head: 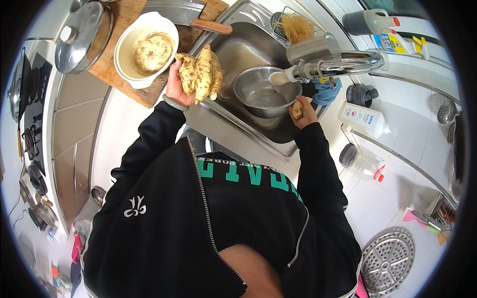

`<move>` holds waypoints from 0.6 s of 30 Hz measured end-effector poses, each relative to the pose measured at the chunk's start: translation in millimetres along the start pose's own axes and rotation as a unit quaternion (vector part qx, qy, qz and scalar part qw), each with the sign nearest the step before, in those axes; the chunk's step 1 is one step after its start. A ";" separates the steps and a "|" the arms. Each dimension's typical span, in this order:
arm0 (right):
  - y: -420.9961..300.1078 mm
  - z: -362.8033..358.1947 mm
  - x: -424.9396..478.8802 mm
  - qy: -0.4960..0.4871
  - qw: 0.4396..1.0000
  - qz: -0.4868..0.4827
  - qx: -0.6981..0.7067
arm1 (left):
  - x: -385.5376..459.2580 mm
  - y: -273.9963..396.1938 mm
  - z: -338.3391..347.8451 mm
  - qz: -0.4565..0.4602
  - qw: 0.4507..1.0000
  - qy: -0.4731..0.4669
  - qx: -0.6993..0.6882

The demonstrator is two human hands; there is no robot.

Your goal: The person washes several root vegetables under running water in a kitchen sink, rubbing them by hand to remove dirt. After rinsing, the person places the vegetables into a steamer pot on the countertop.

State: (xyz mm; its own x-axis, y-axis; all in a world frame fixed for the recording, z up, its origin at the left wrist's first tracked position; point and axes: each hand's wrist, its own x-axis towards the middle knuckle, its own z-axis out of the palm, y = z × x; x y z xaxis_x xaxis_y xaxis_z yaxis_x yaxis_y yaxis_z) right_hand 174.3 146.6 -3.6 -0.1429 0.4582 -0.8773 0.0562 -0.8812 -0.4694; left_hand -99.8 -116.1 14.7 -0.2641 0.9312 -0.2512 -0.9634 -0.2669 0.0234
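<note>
Several knobbly, pale root tubers with brown patches (pixel 203 74) lie in my left hand (pixel 178 85), between the white pot and the sink. A smaller tuber (pixel 297 110) is gripped by my right hand (pixel 307 113) at the right rim of a steel bowl (pixel 257 106). This bowl stands in the stainless steel sink (pixel 242 44), under the faucet's spout (pixel 279 78), and seems to hold some water. The white two-handled pot (pixel 125 48), brown residue on its bottom, stands on the wooden cutting board (pixel 108 70).
A cleaver (pixel 212 26) lies on the board, its wooden handle reaching over the sink's edge. A glass-lidded pan (pixel 80 37) is at the upper left. Right of the sink are a blue cloth (pixel 328 91), a stone mortar (pixel 361 95) and a white bottle (pixel 361 118). A wire basket (pixel 277 28) holds a fibrous scrubber.
</note>
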 end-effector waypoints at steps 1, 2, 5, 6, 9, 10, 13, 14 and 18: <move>-0.1 -0.9 0.7 -0.011 1.000 -0.004 -0.005 | 0.3 0.1 -0.4 0.000 1.000 0.001 0.002; -0.8 -2.8 2.3 -0.021 1.000 -0.009 -0.009 | 0.7 0.1 -0.6 0.000 1.000 0.003 0.003; -3.0 -4.0 0.2 -0.050 0.997 -0.043 -0.034 | 6.7 -3.2 3.0 -0.002 1.000 -0.010 0.029; -2.1 0.0 -2.4 -0.062 0.996 -0.054 -0.045 | 8.0 -3.1 2.5 -0.002 1.000 -0.007 0.029; 4.2 11.6 -9.4 -0.051 0.995 -0.065 -0.056 | 14.4 -5.1 -3.6 -0.007 1.000 0.007 0.026; 5.4 11.6 -8.7 -0.066 0.994 -0.067 -0.056 | 17.4 -6.8 -5.2 -0.011 1.000 0.014 0.025; 9.4 9.6 -3.0 -0.103 0.991 -0.068 -0.057 | 27.0 -10.7 -16.1 -0.021 0.998 0.045 0.031; 10.9 8.5 0.3 -0.111 0.990 -0.064 -0.058 | 32.8 -12.5 -26.2 -0.016 0.997 0.062 0.034; 20.1 -11.9 30.0 -0.148 0.987 -0.055 -0.003 | 52.8 -25.4 -35.8 -0.062 0.995 0.065 0.045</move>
State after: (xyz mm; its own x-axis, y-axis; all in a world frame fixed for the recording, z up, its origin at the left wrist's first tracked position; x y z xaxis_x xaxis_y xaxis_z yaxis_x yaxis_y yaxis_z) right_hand 183.0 144.0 -40.5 -0.4312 0.4954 -0.7540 0.0294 -0.8276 -0.5606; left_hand -87.6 -69.0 -33.9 -0.1395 0.9139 -0.3812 -0.9901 -0.1226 0.0684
